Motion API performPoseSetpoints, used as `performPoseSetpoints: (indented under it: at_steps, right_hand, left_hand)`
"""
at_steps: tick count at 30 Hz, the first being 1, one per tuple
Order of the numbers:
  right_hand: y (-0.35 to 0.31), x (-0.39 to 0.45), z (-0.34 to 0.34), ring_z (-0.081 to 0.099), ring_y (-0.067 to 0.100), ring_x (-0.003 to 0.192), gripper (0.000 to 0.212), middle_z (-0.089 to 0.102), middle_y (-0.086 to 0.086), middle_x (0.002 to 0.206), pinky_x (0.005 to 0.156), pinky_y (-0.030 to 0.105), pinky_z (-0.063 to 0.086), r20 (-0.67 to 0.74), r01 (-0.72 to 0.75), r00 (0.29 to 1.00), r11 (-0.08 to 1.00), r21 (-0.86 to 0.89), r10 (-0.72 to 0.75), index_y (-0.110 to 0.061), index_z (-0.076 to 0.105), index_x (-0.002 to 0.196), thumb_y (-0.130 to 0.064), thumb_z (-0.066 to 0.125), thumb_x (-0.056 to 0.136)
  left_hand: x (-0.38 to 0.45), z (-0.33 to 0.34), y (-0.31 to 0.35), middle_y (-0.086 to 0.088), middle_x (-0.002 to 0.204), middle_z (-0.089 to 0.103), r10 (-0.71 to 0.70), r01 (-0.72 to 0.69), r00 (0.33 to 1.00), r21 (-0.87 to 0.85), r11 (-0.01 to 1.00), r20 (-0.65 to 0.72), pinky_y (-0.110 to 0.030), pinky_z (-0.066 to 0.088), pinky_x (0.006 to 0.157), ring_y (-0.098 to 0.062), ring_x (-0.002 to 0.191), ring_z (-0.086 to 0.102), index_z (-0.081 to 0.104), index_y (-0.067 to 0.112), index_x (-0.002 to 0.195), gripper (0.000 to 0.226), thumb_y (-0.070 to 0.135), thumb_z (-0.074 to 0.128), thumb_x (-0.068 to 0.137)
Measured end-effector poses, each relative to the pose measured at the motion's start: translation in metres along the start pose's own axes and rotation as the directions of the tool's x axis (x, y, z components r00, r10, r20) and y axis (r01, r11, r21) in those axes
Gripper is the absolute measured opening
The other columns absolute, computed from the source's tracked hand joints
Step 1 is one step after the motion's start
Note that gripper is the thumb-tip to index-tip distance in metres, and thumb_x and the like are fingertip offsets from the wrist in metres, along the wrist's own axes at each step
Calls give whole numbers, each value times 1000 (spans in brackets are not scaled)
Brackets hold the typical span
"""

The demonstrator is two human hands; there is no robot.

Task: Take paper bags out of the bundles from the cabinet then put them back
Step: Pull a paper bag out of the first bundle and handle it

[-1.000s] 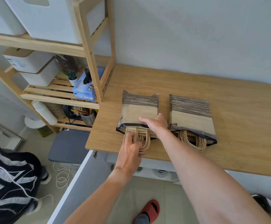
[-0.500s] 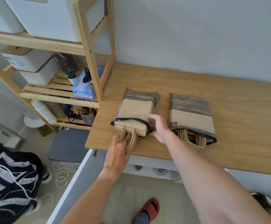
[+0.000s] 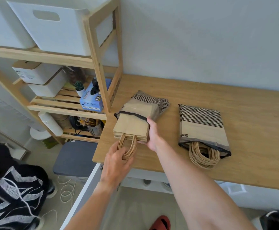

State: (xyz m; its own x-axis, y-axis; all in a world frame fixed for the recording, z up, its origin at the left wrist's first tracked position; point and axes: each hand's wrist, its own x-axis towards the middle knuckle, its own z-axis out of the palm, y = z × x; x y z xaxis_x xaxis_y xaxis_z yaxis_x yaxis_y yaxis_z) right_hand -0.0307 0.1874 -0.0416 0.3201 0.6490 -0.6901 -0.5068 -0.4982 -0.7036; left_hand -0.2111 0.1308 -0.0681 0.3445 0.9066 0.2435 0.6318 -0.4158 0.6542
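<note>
Gripping the twisted paper handles (image 3: 127, 149) at centre frame, the left hand (image 3: 114, 165) draws the paper bags (image 3: 131, 129) from their wrapper (image 3: 149, 103) on the desk (image 3: 243, 113), while the right hand (image 3: 153, 135) cups the stack's side to steady it.

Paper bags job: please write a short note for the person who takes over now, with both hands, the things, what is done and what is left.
Left hand: grips the twisted handles of the left stack of paper bags.
Right hand: holds the stack's right edge at the wrapper's mouth.
Left wrapper: on the wooden counter, stack partly out of it.
Right bundle: on the counter, bags inside, only handles showing, untouched.
Done: left stack about halfway out.
Left: finish pulling it, empty the right bundle, then put all bags back.
</note>
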Motion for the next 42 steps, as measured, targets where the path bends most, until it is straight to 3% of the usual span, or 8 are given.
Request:
performPoseSetpoints:
  at_steps: [4,8,21,25,29,32,38,42]
  right_hand:
    - [23,5,-5,74,31,100,105,74,10,116,82,51,61,78,-67,994,993,-97,75,-19,62,125,-65,91,35]
    - [36,-24,-9,57,27,126,72,63,3,136,112,49,43,112,-105,985,974,-201,129,-22,72,109,-45,97,46]
    - [55,-124,-11,63,8,82,29,68,3,108,67,24,55,174,115,983,937,-330,-60,-18,51,92,-4,76,87]
    - [33,-135,-29,63,1,74,22,70,-2,92,56,15,51,77,228,973,952,-205,-217,-16,59,89,-1,75,87]
    - [17,-121,-59,74,30,92,35,75,16,104,80,45,62,-243,332,908,939,-83,-343,3,67,112,4,76,78]
    - [12,-110,-75,69,27,85,29,72,16,105,70,31,55,-377,286,839,907,-308,-393,3,65,105,2,70,76]
    - [18,-106,-55,61,32,112,35,60,14,128,89,38,53,-271,21,888,621,-783,-372,-3,55,126,0,56,91]
    - [10,-98,-42,51,29,127,45,52,13,143,97,36,43,-146,88,950,683,-726,-277,-6,45,141,-20,53,99]
  left_hand:
    - [-30,4,-15,5,128,55,-34,43,994,-85,995,101,-30,53,85,-9,101,61,71,12,88,29,39,63,92]
    - [-62,2,-16,16,110,52,-18,36,988,-119,992,152,-35,52,70,-7,78,59,62,12,74,42,49,54,92]
    - [-101,-30,-8,10,55,49,19,-7,997,-156,988,79,-23,35,54,-4,50,47,42,35,105,25,55,41,91]
    - [-72,-32,16,10,60,35,-21,24,1000,-208,978,17,-22,29,52,-9,52,37,50,28,101,15,39,50,91]
    - [-47,-21,41,9,60,43,-39,45,999,-332,942,26,-19,33,51,-8,53,39,57,23,90,3,22,54,92]
    - [-36,-9,57,4,70,58,-45,66,997,-391,918,63,-18,42,54,-4,59,52,60,14,89,9,7,56,93]
    - [-7,14,76,4,98,65,-230,403,892,-452,796,390,-16,50,76,-11,91,62,62,15,111,15,16,52,99]
    - [9,27,73,-2,116,63,-337,599,766,-418,683,547,-43,49,99,-20,109,59,55,13,128,31,26,44,102]
